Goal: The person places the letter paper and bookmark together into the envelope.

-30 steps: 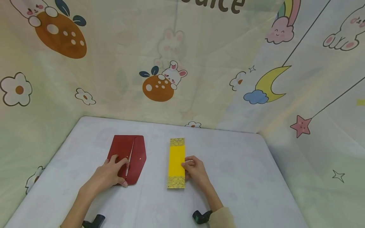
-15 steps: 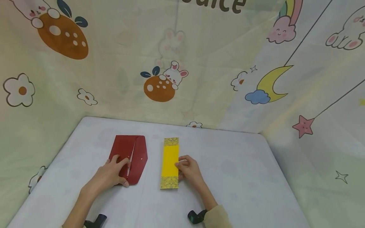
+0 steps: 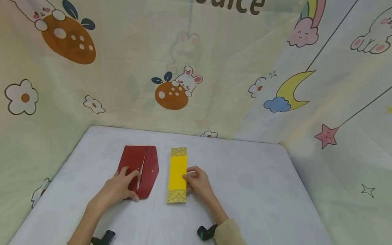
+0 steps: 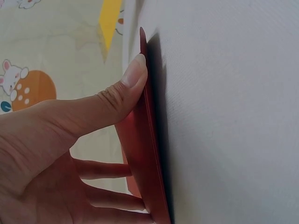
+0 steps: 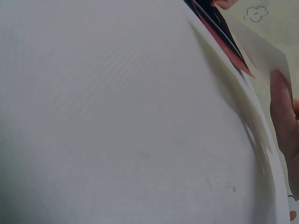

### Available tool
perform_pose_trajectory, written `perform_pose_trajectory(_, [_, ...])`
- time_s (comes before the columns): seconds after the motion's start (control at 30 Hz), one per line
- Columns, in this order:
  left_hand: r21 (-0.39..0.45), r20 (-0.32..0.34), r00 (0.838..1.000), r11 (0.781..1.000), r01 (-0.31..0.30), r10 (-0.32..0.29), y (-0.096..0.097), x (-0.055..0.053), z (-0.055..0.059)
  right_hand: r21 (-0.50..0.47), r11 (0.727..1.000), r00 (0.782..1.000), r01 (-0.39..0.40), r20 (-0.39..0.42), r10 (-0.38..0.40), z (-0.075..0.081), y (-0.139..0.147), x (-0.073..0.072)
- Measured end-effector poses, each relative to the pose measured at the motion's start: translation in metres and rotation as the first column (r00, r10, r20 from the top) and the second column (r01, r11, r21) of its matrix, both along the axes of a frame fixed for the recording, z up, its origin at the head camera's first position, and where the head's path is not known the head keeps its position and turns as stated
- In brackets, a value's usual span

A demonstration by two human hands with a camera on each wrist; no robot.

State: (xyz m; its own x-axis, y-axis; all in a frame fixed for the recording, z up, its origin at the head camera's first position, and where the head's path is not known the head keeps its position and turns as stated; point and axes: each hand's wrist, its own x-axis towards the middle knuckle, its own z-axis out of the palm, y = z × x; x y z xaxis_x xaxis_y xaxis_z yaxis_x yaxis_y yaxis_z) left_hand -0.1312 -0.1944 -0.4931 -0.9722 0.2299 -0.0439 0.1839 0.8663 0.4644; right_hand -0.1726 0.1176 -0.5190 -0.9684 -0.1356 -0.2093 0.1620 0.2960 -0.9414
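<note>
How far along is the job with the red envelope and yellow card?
Done: the red envelope looks opened, gaping lengthwise.
In hand: the left hand holds the envelope while the right hand pinches the yellow card by its right edge.
Remaining: the card is outside the envelope, so sliding it in is probably next.

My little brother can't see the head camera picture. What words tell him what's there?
A person's left hand holds a red envelope and the right hand pinches a yellow card by its right edge, at a white table. Behind is a pale backdrop with cartoon rabbits, flowers and a moon.
</note>
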Motion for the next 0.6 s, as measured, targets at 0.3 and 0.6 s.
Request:
perform_pose_trajectory(0.3, [-0.010,-0.007,1.000,1.000,-0.005,0.005,0.001,-0.001,0.000,-0.016,1.000,1.000,-0.021,0.002,0.021,-0.002,-0.012,-0.002])
perform_pose_trajectory(0.6, [-0.030,0.057,0.998,0.999,-0.032,0.034,0.003,-0.002,0.000,-0.014,1.000,1.000,-0.027,0.000,0.027,-0.001,-0.024,-0.005])
